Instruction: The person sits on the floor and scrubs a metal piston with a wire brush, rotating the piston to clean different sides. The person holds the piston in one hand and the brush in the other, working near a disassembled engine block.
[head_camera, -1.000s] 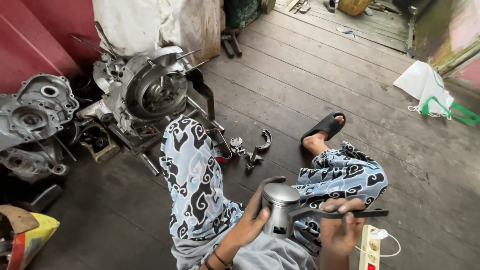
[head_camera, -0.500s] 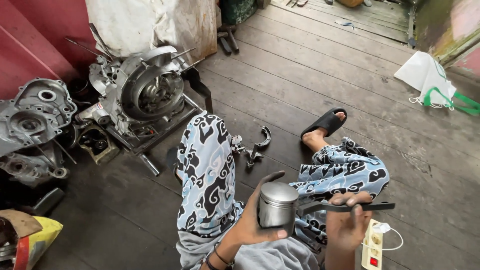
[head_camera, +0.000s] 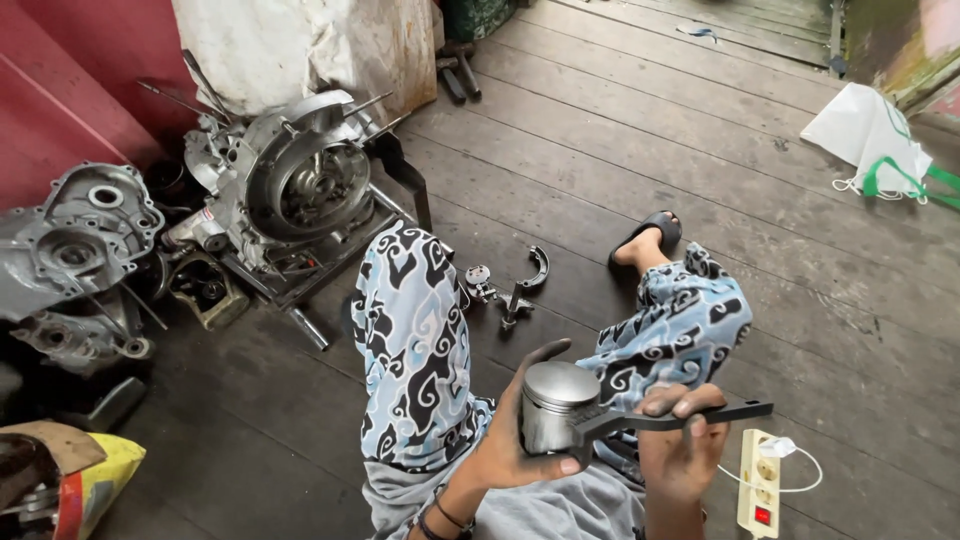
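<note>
Your left hand (head_camera: 505, 450) is wrapped around a metal piston (head_camera: 552, 405), thumb arched over its domed top and fingers closed against the lower side wall, so the piston sits upright in front of your lap, between your knees and above the wooden floor (head_camera: 700, 170). Your right hand (head_camera: 680, 450) is closed on the flat handle of a dark ring tool (head_camera: 660, 418), whose curved front end lies against the piston's side just below the crown. Both grips are pressed shut, one on each thing.

The piston looks like solid, stiff metal, fairly weighty for its bulk, and its polished skirt is likely slick, all the more with the grime on your fingers. Holding it low on the skirt, as you do, keeps the upper band free for the tool; the thumb on the crown steadies it against tipping. The tool looks thin and rigid, and probably light.

On the floor ahead of your left knee lie a few small loose metal parts (head_camera: 505, 285). Further left stands an open engine case (head_camera: 300, 185) on a stand, with another grey engine cover (head_camera: 70, 235) beside it. A white power strip (head_camera: 760, 480) lies just right of your right hand, and a white bag (head_camera: 870, 135) sits well apart near the far right.
</note>
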